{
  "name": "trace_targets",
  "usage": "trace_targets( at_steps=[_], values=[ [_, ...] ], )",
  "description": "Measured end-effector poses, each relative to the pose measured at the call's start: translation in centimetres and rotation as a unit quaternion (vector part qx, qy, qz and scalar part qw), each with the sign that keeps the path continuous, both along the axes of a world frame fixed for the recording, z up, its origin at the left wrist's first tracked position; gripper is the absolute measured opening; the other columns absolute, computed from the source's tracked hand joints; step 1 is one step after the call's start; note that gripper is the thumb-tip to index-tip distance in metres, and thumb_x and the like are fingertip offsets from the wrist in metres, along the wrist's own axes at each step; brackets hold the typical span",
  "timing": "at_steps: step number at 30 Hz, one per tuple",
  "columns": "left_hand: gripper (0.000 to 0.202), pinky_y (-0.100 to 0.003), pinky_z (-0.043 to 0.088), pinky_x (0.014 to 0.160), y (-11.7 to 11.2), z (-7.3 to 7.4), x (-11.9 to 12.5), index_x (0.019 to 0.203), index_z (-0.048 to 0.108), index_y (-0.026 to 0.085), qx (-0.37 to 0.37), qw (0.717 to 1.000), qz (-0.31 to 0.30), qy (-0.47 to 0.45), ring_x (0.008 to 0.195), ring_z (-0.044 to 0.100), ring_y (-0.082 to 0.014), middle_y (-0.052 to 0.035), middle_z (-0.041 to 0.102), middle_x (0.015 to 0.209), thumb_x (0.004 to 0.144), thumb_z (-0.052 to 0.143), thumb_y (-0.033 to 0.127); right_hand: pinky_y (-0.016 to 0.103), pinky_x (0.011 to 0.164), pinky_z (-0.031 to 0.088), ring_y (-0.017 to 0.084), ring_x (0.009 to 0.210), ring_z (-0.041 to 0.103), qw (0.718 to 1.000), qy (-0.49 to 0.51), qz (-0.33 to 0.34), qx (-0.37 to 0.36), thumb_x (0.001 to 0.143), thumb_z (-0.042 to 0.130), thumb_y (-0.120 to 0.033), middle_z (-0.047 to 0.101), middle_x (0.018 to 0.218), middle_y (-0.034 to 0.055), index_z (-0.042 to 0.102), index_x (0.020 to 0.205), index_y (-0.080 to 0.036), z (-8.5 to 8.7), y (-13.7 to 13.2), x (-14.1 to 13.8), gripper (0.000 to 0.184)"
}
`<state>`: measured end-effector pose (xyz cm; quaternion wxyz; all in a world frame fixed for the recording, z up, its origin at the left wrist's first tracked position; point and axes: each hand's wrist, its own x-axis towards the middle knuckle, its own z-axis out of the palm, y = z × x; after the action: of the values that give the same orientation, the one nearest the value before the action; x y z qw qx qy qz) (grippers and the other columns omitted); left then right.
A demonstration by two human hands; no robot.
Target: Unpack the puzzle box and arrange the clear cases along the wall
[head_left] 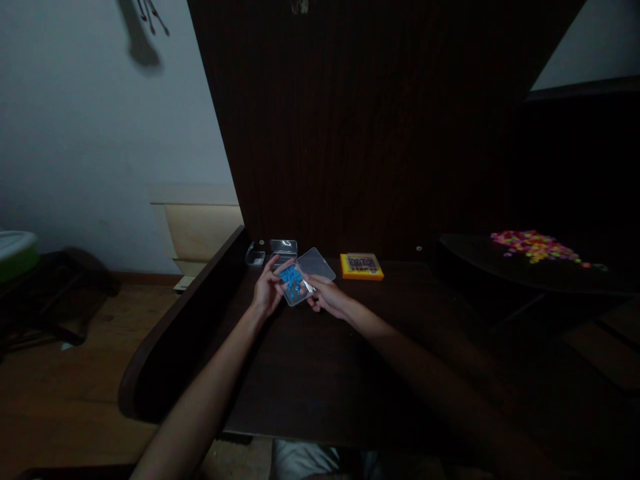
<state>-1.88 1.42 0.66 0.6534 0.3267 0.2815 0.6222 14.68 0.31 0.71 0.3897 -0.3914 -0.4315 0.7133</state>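
Note:
Between my two hands, above the dark table, is a clear plastic case (296, 299) with its see-through lid (320, 263) swung open to the right. Small blue pieces (291, 280) lie inside it; their exact kind is too small to make out. My left hand (266, 292) is closed on the case's left side. At the right side, near the hinge, my right hand (324, 294) grips the same case, its fingers partly hidden below. Just behind my left hand stands another clear case (283, 246), lid raised.
A yellow box (362, 266) lies right of my hands. A small clear container (256, 258) sits in the back left corner. Bright multicoloured bits (537, 247) are heaped on a dark surface at right. The table's raised side panel (185, 320) borders the left.

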Motion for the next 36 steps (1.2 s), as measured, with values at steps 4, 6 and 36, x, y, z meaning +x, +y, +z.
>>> trace_targets(
  at_steps=[4,6,36],
  values=[
    [0.066,-0.054,0.053,0.09,0.5,-0.3,-0.3,0.121,0.051,0.015,0.007,1.0,0.012,-0.011,0.115,0.061,-0.0342,-0.0158,0.065,0.121,0.055,0.048,0.005,0.017,0.033,0.039,0.007,0.04,0.048,1.0,-0.009,-0.007,-0.003,0.091,0.057,-0.034,0.064,0.071,-0.0002,0.058,0.089,-0.016,-0.2,0.1,-0.5,0.018],
    [0.061,-0.055,0.052,0.091,0.8,-0.5,-0.4,0.115,0.053,0.015,0.006,1.0,0.016,-0.017,0.114,0.062,-0.0338,-0.0153,0.065,0.121,0.055,0.048,0.005,0.02,0.037,0.045,0.009,0.042,0.052,1.0,0.001,-0.004,-0.01,0.093,0.054,-0.033,0.064,0.069,0.0,0.058,0.089,-0.016,-0.3,0.0,-0.9,0.018],
    [0.023,-0.041,0.043,0.099,3.3,-3.2,-3.8,0.084,0.066,0.019,0.162,0.826,0.189,0.507,0.099,0.059,-0.0265,-0.0056,0.067,0.097,0.066,0.055,0.013,0.017,0.043,0.046,0.007,0.048,0.058,0.962,0.027,-0.239,0.128,0.079,0.067,-0.046,0.064,0.073,-0.0025,0.057,0.085,-0.019,-3.9,4.7,-4.9,0.03]
  ],
)
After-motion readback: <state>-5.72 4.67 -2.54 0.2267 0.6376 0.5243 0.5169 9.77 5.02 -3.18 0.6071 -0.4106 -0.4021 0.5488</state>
